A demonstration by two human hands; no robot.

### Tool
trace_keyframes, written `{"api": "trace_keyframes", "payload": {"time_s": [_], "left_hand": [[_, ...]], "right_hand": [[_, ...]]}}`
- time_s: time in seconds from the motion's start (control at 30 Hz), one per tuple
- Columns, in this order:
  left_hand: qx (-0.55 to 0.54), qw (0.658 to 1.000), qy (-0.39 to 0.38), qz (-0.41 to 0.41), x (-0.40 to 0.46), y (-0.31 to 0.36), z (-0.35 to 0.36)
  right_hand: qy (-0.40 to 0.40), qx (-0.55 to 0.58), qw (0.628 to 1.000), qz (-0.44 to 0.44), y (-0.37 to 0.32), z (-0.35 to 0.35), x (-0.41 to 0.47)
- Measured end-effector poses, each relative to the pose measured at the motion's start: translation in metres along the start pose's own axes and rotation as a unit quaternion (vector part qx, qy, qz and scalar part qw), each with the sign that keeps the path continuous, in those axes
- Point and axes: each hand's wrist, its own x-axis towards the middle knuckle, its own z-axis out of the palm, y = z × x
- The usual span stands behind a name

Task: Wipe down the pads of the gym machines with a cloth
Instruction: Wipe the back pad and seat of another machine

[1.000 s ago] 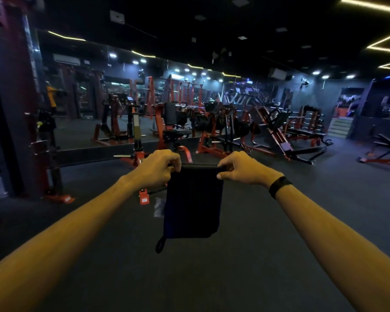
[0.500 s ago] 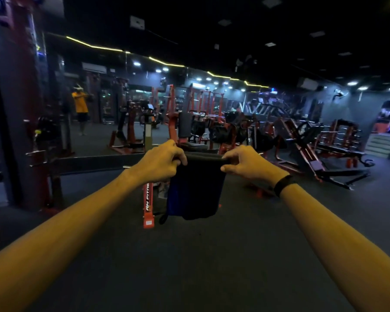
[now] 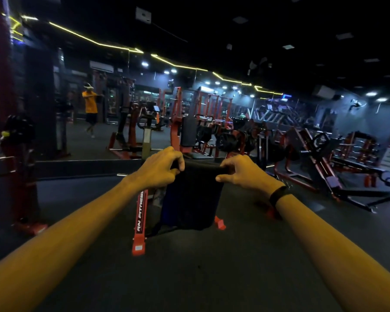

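Dark cloth [image 3: 190,197] hangs between both hands, above the floor. Left hand [image 3: 160,168] pinches its top edge at 9 o'clock; right hand [image 3: 240,174] pinches the same edge at 3 o'clock. Red machine frame [image 3: 140,219] sits behind, low left.

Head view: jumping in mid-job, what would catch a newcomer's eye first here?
Dead centre, the left hand and right hand pinch the top corners of a dark cloth, which hangs in front of them. Just behind stands a red machine frame lettered along its floor rail. Yellow light strips zigzag across the dark ceiling.
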Motion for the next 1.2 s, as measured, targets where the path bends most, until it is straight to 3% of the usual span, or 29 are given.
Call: {"api": "trace_keyframes", "payload": {"time_s": [0.33,0.67,0.77,1.2], "left_hand": [[-0.052,0.998,0.022,-0.017,0.183,-0.086,0.095],[0.039,0.996,-0.031,-0.078,0.351,-0.149,0.172],[-0.005,0.996,-0.005,-0.089,0.399,-0.159,0.188],[0.001,0.982,-0.006,-0.189,0.497,-0.295,0.258]], "right_hand": [[0.075,0.107,0.990,0.051,0.151,0.034,0.127],[0.060,0.197,0.978,0.044,0.309,0.047,0.250],[0.074,0.205,0.975,0.041,0.355,0.039,0.291],[0.036,0.260,0.964,0.046,0.464,0.135,0.457]]}}
